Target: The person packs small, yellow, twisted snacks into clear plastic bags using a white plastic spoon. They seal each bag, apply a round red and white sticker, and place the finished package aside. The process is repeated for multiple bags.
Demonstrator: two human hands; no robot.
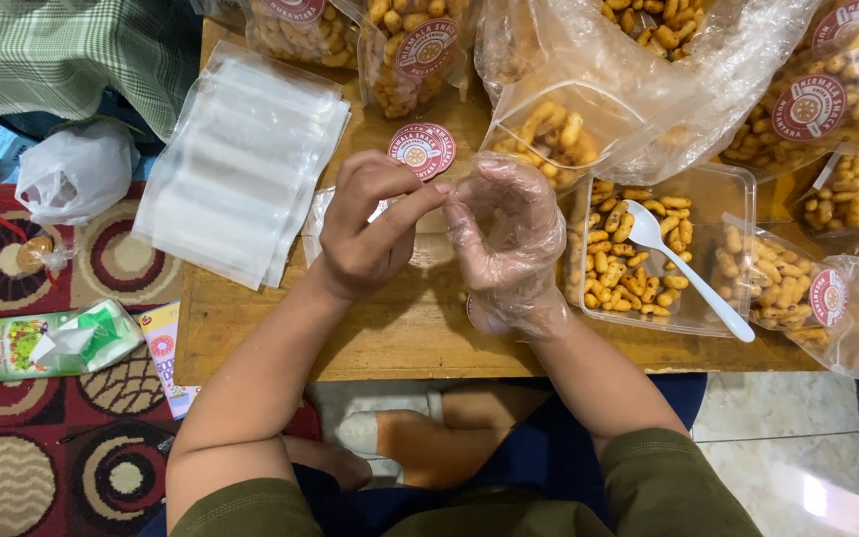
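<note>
Left hand (368,231) pinches round sticker (422,150) at fingertips.

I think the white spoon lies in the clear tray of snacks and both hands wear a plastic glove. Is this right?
Not quite. Only the right hand wears a plastic glove; the left hand is bare, as the head view shows. The white spoon does lie in the clear tray of snacks.

A round red sticker (422,150) with a pale centre emblem is held up between both hands, just above the wooden desk (390,333). It is pinched at its lower edge and is tilted slightly toward the camera.
</note>
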